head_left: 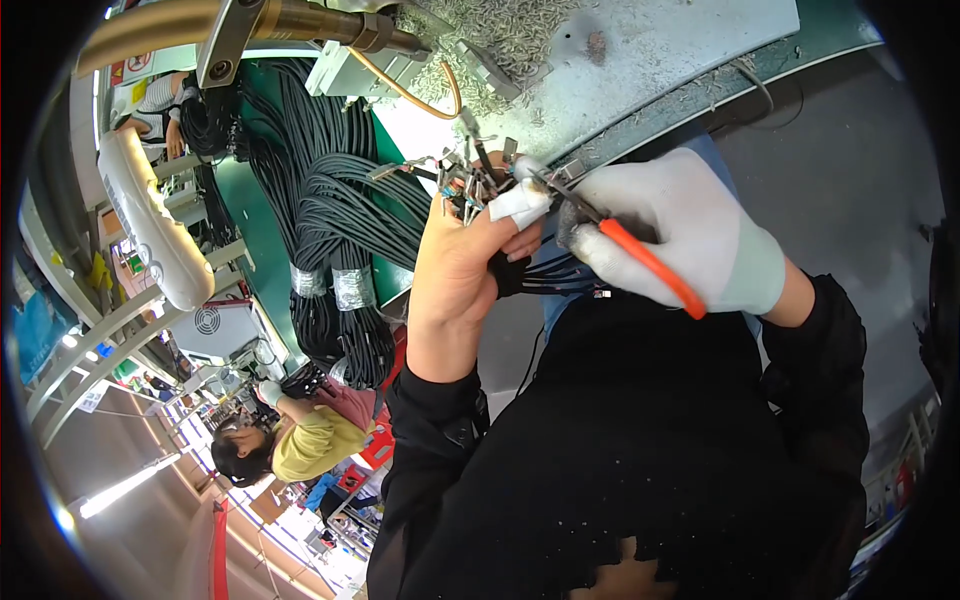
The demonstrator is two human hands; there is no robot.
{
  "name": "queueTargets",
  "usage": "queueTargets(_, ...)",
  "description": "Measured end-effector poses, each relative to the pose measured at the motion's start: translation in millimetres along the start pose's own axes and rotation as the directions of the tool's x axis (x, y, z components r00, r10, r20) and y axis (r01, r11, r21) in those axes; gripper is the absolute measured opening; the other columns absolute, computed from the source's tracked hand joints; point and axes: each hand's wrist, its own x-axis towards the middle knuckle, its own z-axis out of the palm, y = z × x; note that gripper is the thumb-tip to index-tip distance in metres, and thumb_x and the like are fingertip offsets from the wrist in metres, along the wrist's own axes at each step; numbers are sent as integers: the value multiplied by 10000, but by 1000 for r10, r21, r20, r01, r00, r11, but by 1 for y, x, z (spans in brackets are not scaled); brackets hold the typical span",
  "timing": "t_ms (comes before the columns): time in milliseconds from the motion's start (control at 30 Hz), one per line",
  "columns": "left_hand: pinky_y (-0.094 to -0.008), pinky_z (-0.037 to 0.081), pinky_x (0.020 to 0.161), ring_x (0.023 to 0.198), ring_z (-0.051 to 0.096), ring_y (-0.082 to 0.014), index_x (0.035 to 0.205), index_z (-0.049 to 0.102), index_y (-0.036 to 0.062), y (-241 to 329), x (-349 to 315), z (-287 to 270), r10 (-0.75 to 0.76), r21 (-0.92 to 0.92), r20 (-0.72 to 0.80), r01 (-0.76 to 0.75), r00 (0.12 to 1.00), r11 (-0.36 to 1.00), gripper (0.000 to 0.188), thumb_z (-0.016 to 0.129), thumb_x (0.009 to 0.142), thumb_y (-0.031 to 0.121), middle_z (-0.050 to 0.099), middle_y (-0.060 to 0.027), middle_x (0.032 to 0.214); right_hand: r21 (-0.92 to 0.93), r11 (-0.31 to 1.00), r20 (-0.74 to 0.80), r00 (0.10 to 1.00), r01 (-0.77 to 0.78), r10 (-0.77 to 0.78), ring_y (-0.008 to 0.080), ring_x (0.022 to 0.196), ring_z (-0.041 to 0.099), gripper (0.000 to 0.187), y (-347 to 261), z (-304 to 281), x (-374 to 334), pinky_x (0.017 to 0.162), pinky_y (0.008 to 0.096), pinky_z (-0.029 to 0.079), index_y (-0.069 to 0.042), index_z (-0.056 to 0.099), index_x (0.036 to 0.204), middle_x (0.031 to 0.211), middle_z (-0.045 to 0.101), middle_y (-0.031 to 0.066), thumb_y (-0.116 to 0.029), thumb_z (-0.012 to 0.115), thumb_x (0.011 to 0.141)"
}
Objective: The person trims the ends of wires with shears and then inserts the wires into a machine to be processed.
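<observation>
My left hand (452,262), bare with white tape wrapped round the thumb, is closed round a bundle of black cables (545,276). Small metal connectors and short coloured wires (465,188) stick up from the top of that grip. In a white glove, my right hand (695,225) grips hand cutters with orange-red handles (652,268). Their metal jaws point left at the cable ends beside my left thumb. Whether the jaws touch a wire is too small to tell. Some fingers of the right hand are hidden behind the glove's back.
Thick bundles of black cable (345,205) lie on the green table at left, partly wrapped in clear film. Metal scraps (515,35) cover part of a pale board (665,60) ahead. A brass-coloured machine tube (320,22) crosses above. A person in yellow (318,442) works at lower left.
</observation>
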Motion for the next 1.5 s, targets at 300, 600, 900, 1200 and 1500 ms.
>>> queueTargets(300,-239,360,511,581,408,-96,991,510,11,14,41,-49,80,-198,-75,-93,994,976,210,599,801,1,498,-22,747,-508,807,-124,901,303,-416,153,463,527,142,30,-25,50,466,278,394,-17,585,821,570,511,95,-159,597,817)
queueTargets(600,-248,403,516,585,493,-117,930,561,17,34,80,-48,191,60,6,-191,982,980,191,675,789,78,574,-43,751,127,976,71,983,-175,167,156,421,572,257,-9,-47,114,398,254,421,-1,586,660,518,547,61,-202,606,819)
queueTargets(900,-227,445,556,606,535,-94,881,578,16,40,81,-38,336,448,-101,-259,937,856,299,763,736,200,580,-20,718,-468,384,193,516,796,-835,129,415,558,190,21,-54,132,375,236,378,-41,598,695,497,508,31,-156,578,845)
queueTargets(1200,-222,440,572,628,536,-78,855,596,21,40,81,-38,443,606,-45,-328,896,725,359,791,706,284,584,0,704,-372,556,228,654,743,-721,142,399,537,117,20,-59,129,380,254,376,-74,540,704,477,486,17,-132,578,798)
queueTargets(1500,-218,439,574,614,531,-68,840,607,24,38,81,-38,473,676,-24,-334,881,657,364,793,702,305,587,15,694,-248,739,253,778,627,-576,154,406,550,181,16,-59,127,396,248,397,-60,527,667,482,522,28,-160,581,809)
